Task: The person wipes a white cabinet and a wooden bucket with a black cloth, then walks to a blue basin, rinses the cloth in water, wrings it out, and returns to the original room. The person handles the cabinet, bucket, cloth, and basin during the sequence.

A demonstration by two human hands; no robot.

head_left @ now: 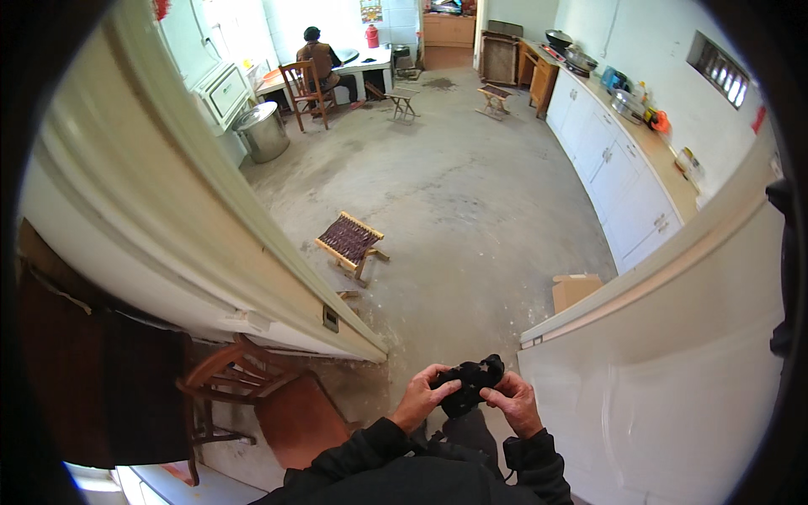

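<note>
Low in the view, just in front of my body, my left hand (418, 397) grips the left side of a small, soft-looking black item (465, 383) with a dark loop at its top, with the thumb pressed on its face. My right hand (513, 404) pinches the same item from the right. I cannot make out exactly what it is. Both forearms are in black sleeves. A wooden chair (295, 408) stands to the lower left of my hands, beside a dark tabletop (93, 370).
A doorway frame (252, 252) and a white door (648, 379) flank me. Beyond are a woven folding stool (349, 237), a cardboard box (572, 292), a counter (614, 168), more stools (402, 103), a steel drum (265, 135) and a seated person (320, 63) at a low worktop (362, 59).
</note>
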